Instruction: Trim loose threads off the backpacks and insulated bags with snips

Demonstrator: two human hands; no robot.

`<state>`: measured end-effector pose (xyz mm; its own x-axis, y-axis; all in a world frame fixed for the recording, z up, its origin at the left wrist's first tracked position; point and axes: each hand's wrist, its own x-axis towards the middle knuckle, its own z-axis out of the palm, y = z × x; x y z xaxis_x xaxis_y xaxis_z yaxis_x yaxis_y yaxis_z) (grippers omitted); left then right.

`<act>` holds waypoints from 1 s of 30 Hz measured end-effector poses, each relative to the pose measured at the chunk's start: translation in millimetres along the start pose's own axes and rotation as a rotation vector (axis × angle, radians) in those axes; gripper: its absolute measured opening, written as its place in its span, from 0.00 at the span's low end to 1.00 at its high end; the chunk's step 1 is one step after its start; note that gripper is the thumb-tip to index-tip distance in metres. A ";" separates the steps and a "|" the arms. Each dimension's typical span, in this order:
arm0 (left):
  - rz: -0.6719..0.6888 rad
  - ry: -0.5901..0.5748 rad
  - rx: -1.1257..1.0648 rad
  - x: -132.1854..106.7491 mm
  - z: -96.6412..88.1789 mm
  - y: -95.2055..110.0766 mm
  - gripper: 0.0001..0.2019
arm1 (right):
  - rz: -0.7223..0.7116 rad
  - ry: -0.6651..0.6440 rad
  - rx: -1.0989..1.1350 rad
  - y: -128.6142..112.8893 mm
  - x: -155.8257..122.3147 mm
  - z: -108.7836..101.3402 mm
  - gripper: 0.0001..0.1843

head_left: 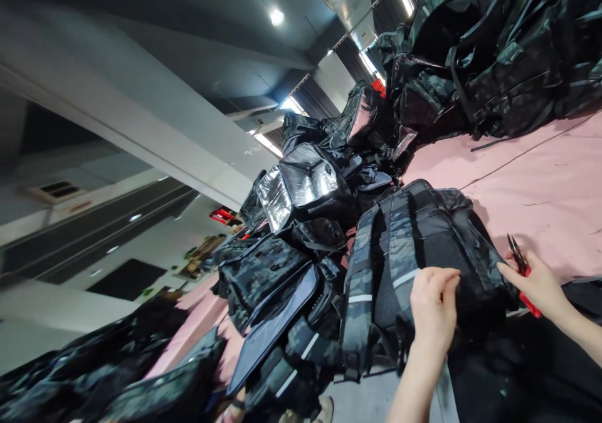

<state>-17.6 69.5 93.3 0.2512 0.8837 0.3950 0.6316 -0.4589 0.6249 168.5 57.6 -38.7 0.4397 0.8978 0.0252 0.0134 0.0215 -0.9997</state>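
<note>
A dark camouflage backpack (427, 247) lies before me with its straps and mesh back panel up. My left hand (435, 301) is over its lower strap area, thumb and fingers pinched together; what they hold, if anything, is too small to see. At the backpack's right edge, my right hand (538, 282) grips red-handled scissors (518, 257), their dark pointed blades aimed up and away from me. The fingertips of that hand are close to the fabric; whether they touch it I cannot tell.
The view is tilted. Several more camouflage bags (268, 272) are heaped on the left, one open bag (310, 178) showing silver lining. A big pile of backpacks (508, 72) stands at the back right on the pink table covering (517, 178). Part of a person shows at bottom centre.
</note>
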 end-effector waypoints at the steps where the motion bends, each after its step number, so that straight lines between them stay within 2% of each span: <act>1: 0.059 -0.018 0.061 -4.8 5.0 4.4 0.08 | 0.019 -0.016 0.018 1.3 4.0 -0.3 0.24; 4: 0.159 -0.146 0.212 -8.9 22.5 13.9 0.09 | 0.019 -0.011 0.044 6.7 1.8 -4.3 0.27; 8: 0.161 -0.399 0.509 3.9 36.4 23.4 0.08 | 0.003 0.094 0.033 14.2 -32.4 -12.2 0.25; 10: 0.126 -0.493 0.604 13.0 38.1 29.2 0.09 | 0.022 0.059 0.032 19.2 -51.9 -14.5 0.23; 12: 0.091 -0.538 0.655 21.1 38.2 33.7 0.09 | 0.024 -0.021 0.041 24.4 -65.5 -14.7 0.23; 15: 0.069 -0.536 0.664 29.2 38.8 34.9 0.09 | -0.007 -0.081 0.067 27.4 -73.1 -11.4 0.22; 24: -0.105 -0.439 0.529 30.8 45.8 32.4 0.09 | 0.010 -0.101 0.111 11.3 -72.5 1.6 0.17; 30: -0.129 -0.418 0.512 30.1 47.0 33.7 0.08 | -0.008 -0.132 0.135 13.2 -68.0 4.8 0.17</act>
<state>45.7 84.9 94.5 0.3483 0.9372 -0.0193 0.9177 -0.3368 0.2109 134.4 -1.0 -53.6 0.3181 0.9471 0.0418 -0.1083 0.0802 -0.9909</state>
